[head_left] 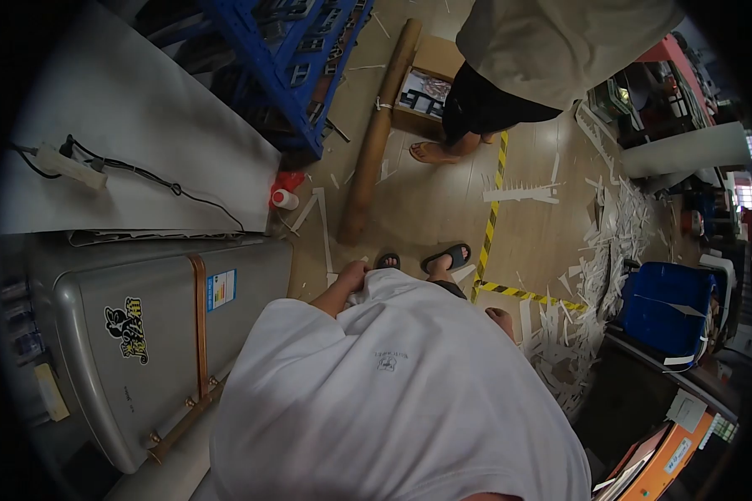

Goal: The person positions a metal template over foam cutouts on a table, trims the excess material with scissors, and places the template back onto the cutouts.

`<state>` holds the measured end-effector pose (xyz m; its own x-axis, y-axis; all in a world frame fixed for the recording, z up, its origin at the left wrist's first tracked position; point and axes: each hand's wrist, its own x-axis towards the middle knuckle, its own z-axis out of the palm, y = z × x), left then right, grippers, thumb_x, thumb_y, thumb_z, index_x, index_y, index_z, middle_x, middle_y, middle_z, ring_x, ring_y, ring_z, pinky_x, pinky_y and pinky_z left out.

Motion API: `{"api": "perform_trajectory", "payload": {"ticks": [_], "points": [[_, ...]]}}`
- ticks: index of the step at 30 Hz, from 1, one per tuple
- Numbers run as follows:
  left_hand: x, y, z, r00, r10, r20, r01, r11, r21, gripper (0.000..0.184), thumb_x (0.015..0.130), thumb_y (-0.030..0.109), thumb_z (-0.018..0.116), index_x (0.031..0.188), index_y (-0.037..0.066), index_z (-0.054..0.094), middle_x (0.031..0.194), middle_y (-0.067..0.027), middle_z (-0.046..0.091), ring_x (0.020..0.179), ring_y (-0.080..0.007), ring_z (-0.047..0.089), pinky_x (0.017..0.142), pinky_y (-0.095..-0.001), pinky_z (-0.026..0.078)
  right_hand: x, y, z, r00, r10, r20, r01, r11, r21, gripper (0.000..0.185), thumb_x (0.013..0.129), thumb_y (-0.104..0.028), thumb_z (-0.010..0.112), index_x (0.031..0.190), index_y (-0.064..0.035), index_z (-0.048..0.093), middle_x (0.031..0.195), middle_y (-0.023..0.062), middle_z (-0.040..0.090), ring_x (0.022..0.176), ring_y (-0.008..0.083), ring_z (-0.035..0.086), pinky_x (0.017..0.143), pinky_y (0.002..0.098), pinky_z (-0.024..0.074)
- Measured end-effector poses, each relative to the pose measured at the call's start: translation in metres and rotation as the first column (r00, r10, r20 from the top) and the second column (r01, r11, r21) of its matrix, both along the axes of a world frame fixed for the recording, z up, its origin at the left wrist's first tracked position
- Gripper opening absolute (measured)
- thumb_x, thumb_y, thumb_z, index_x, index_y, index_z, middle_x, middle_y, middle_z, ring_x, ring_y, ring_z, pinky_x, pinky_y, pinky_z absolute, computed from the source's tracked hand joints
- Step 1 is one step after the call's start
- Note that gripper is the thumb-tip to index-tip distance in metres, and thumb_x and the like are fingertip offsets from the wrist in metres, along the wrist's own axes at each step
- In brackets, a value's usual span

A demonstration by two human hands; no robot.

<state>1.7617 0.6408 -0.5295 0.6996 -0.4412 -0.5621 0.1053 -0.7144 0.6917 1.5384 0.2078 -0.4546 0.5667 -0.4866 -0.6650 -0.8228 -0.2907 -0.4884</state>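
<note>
I look down over my white shirt, which has a small dark print on the chest. My left hand hangs at the shirt's lower edge and touches or nearly touches the cloth; its fingers are mostly hidden, so I cannot tell how they are held. On the other side, my right hand pokes out past the shirt, only partly visible, its grip unclear. No object shows in either hand. Below are my feet in dark slippers. Closest to my left arm is a grey fridge with a copper-coloured handle strip.
Ahead stands another person in a beige top, beside an open cardboard box and a long brown tube. Yellow-black tape marks the floor. White scraps litter the right, near a blue bin. A blue rack rises at left.
</note>
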Motion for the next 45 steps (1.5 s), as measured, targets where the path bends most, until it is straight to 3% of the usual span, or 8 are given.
{"api": "perform_trajectory", "payload": {"ticks": [3, 12, 21, 33, 36, 38, 40, 45], "points": [[0.001, 0.002, -0.001, 1.0, -0.01, 0.005, 0.01, 1.0, 0.0, 0.027, 0.076, 0.028, 0.07, 0.09, 0.005, 0.075, 0.094, -0.0222, 0.069, 0.088, -0.0381, 0.067, 0.077, -0.0429, 0.053, 0.003, 0.0, 0.0, 1.0, 0.026, -0.008, -0.026, 0.999, -0.047, 0.035, 0.086, -0.026, 0.063, 0.104, 0.0017, 0.072, 0.1, 0.0192, 0.073, 0.098, 0.0287, 0.07, 0.088, 0.0368, 0.052], [0.0, 0.005, 0.001, 0.999, 0.05, 0.007, -0.05, 0.999, -0.008, 0.032, 0.08, 0.033, 0.069, 0.093, 0.004, 0.074, 0.095, -0.0223, 0.069, 0.089, -0.0378, 0.068, 0.077, -0.0441, 0.052, 0.038, 0.01, 0.03, 0.998, -0.044, 0.037, 0.045, 0.999, -0.005, 0.034, 0.087, -0.025, 0.064, 0.108, 0.0016, 0.072, 0.091, 0.0168, 0.073, 0.069, 0.0228, 0.068, 0.064, 0.0349, 0.0555], [-0.007, 0.01, -0.003, 0.994, 0.1, 0.039, -0.101, 0.994, 0.031, 0.031, 0.082, 0.034, 0.067, 0.095, 0.006, 0.075, 0.1, -0.0207, 0.07, 0.092, -0.037, 0.068, 0.08, -0.0446, 0.053, 0.04, 0.011, 0.032, 1.0, 0.011, 0.022, -0.01, 1.0, -0.026, 0.035, 0.088, -0.024, 0.063, 0.11, 0.003, 0.071, 0.093, 0.0178, 0.073, 0.069, 0.0241, 0.068, 0.065, 0.0349, 0.0551], [-0.008, 0.002, -0.015, 0.996, -0.008, -0.088, 0.013, 0.998, 0.056, 0.037, 0.082, 0.04, 0.069, 0.095, 0.006, 0.075, 0.096, -0.0187, 0.071, 0.091, -0.0348, 0.068, 0.082, -0.0434, 0.053, 0.01, 0.031, 0.051, 0.993, -0.117, 0.012, 0.117, 0.993, 0.006, 0.033, 0.089, -0.026, 0.064, 0.107, -0.0002, 0.072, 0.078, 0.0104, 0.069, 0.066, 0.0162, 0.065, 0.059, 0.0313, 0.0535], [-0.007, -0.003, -0.013, 0.99, -0.032, -0.139, 0.04, 0.997, 0.061, 0.037, 0.082, 0.04, 0.07, 0.095, 0.007, 0.074, 0.095, -0.0176, 0.071, 0.092, -0.0338, 0.068, 0.082, -0.0428, 0.053, -0.012, 0.034, 0.05, 0.999, -0.034, -0.028, 0.034, 0.999, -0.01, 0.033, 0.089, -0.027, 0.063, 0.107, -0.0015, 0.073, 0.079, 0.0113, 0.069, 0.067, 0.016, 0.065, 0.061, 0.0315, 0.0534], [-0.004, -0.009, -0.004, 0.994, -0.031, -0.109, 0.039, 0.997, 0.07, 0.038, 0.083, 0.037, 0.07, 0.099, 0.002, 0.073, 0.097, -0.0177, 0.072, 0.09, -0.0306, 0.069, 0.08, -0.0403, 0.053, -0.048, 0.021, 0.007, 1.0, -0.006, 0.004, 0.006, 0.999, -0.041, 0.033, 0.089, -0.028, 0.063, 0.107, -0.0021, 0.073, 0.079, 0.0118, 0.07, 0.068, 0.016, 0.066, 0.062, 0.0317, 0.0532], [-0.005, -0.011, -0.007, 0.997, -0.02, -0.079, 0.025, 0.997, 0.071, 0.039, 0.084, 0.035, 0.069, 0.1, 0.0, 0.073, 0.097, -0.0177, 0.072, 0.088, -0.0291, 0.069, 0.079, -0.039, 0.053, -0.06, 0.02, 0.003, 0.997, 0.073, 0.033, -0.069, 0.993, -0.097, 0.034, 0.088, -0.029, 0.063, 0.105, -0.0014, 0.073, 0.08, 0.0128, 0.07, 0.068, 0.0162, 0.066, 0.06, 0.0322, 0.0534], [-0.01, -0.013, 0.008, 0.996, -0.043, -0.077, 0.047, 0.997, 0.057, 0.036, 0.085, 0.034, 0.069, 0.099, 0.001, 0.073, 0.093, -0.0176, 0.072, 0.086, -0.029, 0.07, 0.079, -0.0389, 0.053, -0.047, 0.027, 0.041, 0.988, -0.154, -0.015, 0.154, 0.988, 0.031, 0.033, 0.088, -0.028, 0.064, 0.108, -0.0023, 0.073, 0.083, 0.0095, 0.071, 0.067, 0.0153, 0.065, 0.057, 0.0316, 0.0542]]}}
